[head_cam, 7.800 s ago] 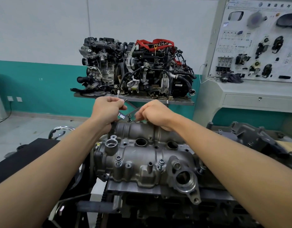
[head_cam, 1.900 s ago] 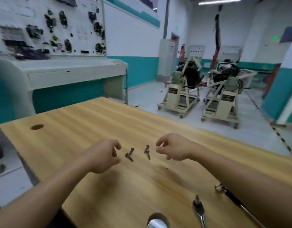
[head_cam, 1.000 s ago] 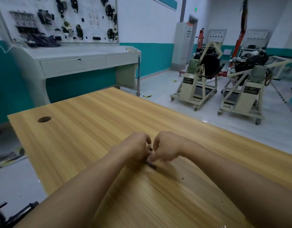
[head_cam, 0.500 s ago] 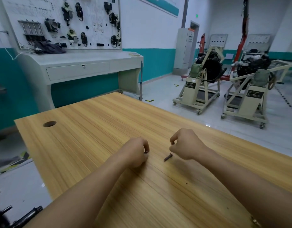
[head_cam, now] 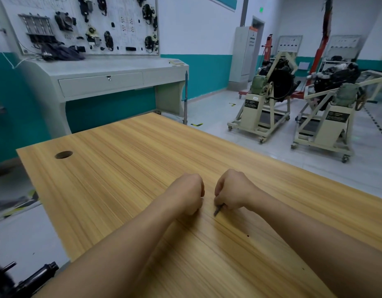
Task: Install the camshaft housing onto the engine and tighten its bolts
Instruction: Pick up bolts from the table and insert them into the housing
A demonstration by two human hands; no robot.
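Note:
My right hand [head_cam: 234, 191] is curled over the wooden table [head_cam: 125, 168], its fingertips pinching a small dark bolt [head_cam: 217, 211] whose tip touches the tabletop. My left hand [head_cam: 185, 193] rests just to its left as a closed fist with knuckles down. What it holds is hidden now; half a second ago a dark bolt end showed at its fingertips. The two hands are a few centimetres apart. The engine and the camshaft housing are out of view.
A round cable hole [head_cam: 63, 154] sits near the table's far left corner. Behind stands a grey training console [head_cam: 104, 80] with a component board [head_cam: 84, 24]. Two engines on wheeled stands [head_cam: 265, 102] [head_cam: 329, 117] are on the floor at the right. Dark machine parts [head_cam: 24, 282] poke in at the bottom left.
Earlier I was at the engine with the housing, then turned to the table. In the last half second my right hand came down onto the bolt lying on the table and pinched it.

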